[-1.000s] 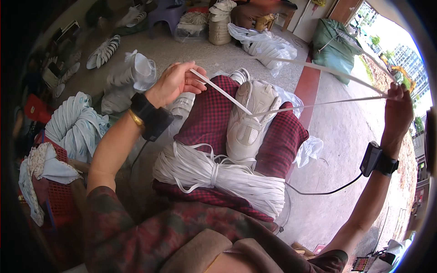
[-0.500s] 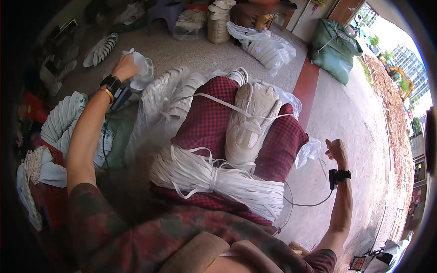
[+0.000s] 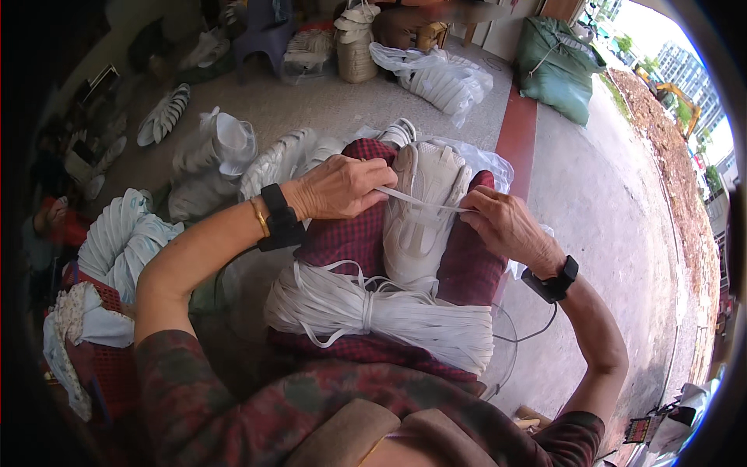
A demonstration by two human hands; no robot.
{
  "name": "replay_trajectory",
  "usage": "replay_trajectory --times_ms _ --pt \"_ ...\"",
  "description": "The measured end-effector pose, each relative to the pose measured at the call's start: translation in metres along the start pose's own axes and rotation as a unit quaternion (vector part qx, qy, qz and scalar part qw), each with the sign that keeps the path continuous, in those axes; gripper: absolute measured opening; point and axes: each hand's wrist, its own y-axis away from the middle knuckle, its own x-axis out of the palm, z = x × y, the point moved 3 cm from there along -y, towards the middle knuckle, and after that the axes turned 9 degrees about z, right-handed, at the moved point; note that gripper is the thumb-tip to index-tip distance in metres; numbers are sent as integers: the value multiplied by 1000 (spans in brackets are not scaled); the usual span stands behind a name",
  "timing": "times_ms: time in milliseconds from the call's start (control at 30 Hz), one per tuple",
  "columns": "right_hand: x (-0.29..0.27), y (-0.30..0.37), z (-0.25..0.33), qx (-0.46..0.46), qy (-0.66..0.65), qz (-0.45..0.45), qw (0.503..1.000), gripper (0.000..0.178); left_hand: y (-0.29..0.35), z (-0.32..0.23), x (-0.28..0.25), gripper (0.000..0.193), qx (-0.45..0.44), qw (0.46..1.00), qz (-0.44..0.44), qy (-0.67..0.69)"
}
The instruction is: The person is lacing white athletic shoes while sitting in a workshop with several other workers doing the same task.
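Note:
On my lap, between knees in red and black checked cloth (image 3: pixel 331 241), lies a white sneaker upper (image 3: pixel 416 249), its toe pointing toward me. Above it a white shoelace (image 3: pixel 420 202) runs between my two hands. My left hand (image 3: pixel 346 187) pinches the lace at the left of the shoe. At its right, my right hand (image 3: pixel 506 222) is closed on the other part of the lace. A thick bundle of white laces (image 3: pixel 381 315), tied at its middle, rests across my lap nearer to me.
To the left stand stacked white shoe uppers (image 3: pixel 117 245) and a red basket (image 3: pixel 109 366) with cloth over its rim. Plastic-wrapped shoe parts (image 3: pixel 440 82) lie on the floor ahead. A green sack (image 3: pixel 556 70) stands at the far right. A cable hangs from my right wrist.
Both hands have come inward from wide apart to above the shoe. The lace between them is now a short stretch, where before it reached out to both sides.

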Motion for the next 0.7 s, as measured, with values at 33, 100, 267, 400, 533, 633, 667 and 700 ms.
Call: replay_trajectory --times_ms 33,100,267,400,533,633,667,700 --pt "0 4 -3 -10 20 6 1000 9 5 4 2 22 1 1000 3 2" --pt "-2 9 -8 -20 38 9 999 9 14 8 3 16 28 988 25 -149" --pt "-33 53 -38 104 174 13 979 7 56 40 -35 15 -8 971 -11 -240" --pt "-94 156 -69 220 233 -67 945 4 130 64 -119 25 -127 949 -29 -288" --pt "-176 280 -78 378 341 -94 856 13 203 62 -234 22 -222 880 -105 -407" --pt "-230 380 -64 410 423 -158 792 19 235 48 -303 21 -293 834 -175 -433" --pt "-250 409 -60 500 377 -144 766 28 247 40 -327 22 -291 826 -192 -444" --pt "-258 424 -49 455 429 -185 758 32 262 32 -353 23 -288 816 -207 -457"
